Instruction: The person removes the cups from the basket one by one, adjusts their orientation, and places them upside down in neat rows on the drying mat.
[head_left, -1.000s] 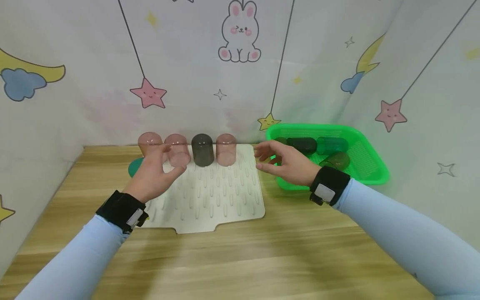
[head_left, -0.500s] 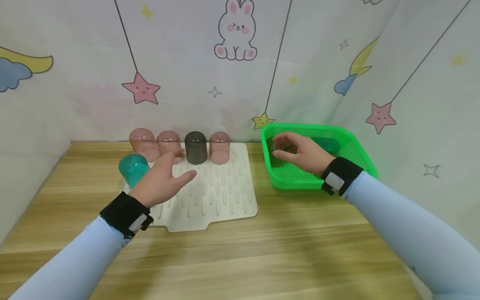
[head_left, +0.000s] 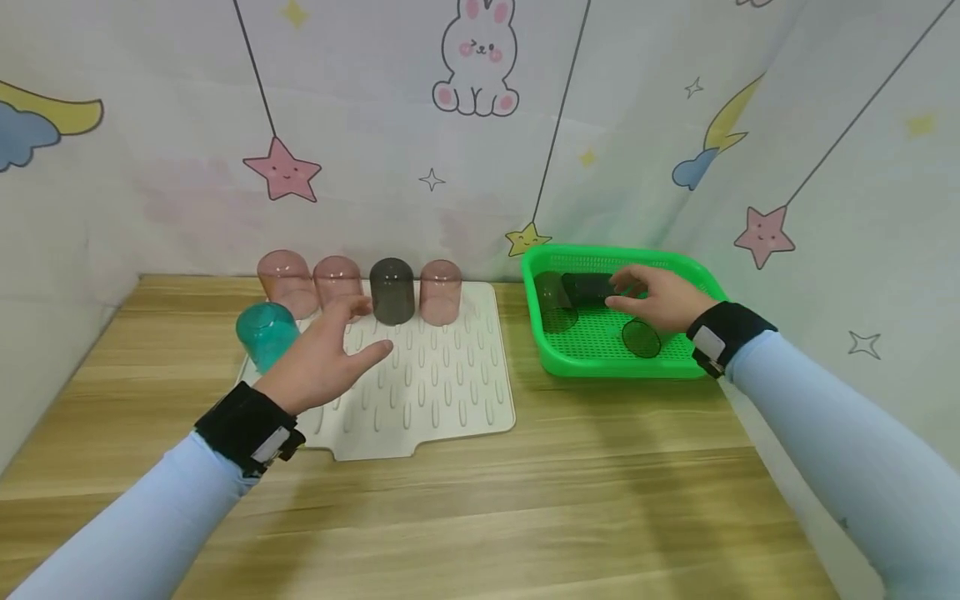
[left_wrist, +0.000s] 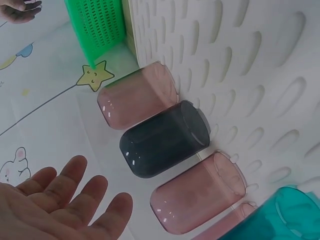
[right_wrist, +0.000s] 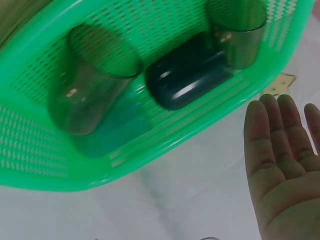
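Observation:
My left hand hovers over the white ridged mat, fingers loosely spread and holding nothing. Beside it stands an upside-down teal tumbler. Along the mat's back edge is a row of upturned tumblers: a pink one at the far left, another pink one, a dark grey one and a pink one at the right. My right hand is over the green basket, fingers relaxed and empty. A black tumbler lies near its fingertips.
Also in the basket are a brownish tumbler at its left, a brownish one on its side and a teal one, hidden in the head view. A patterned cloth hangs behind the wooden table.
My right hand has moved right, from the basket's left edge to above its right half. My left hand has drawn slightly away from the teal tumbler, which shows more fully now.

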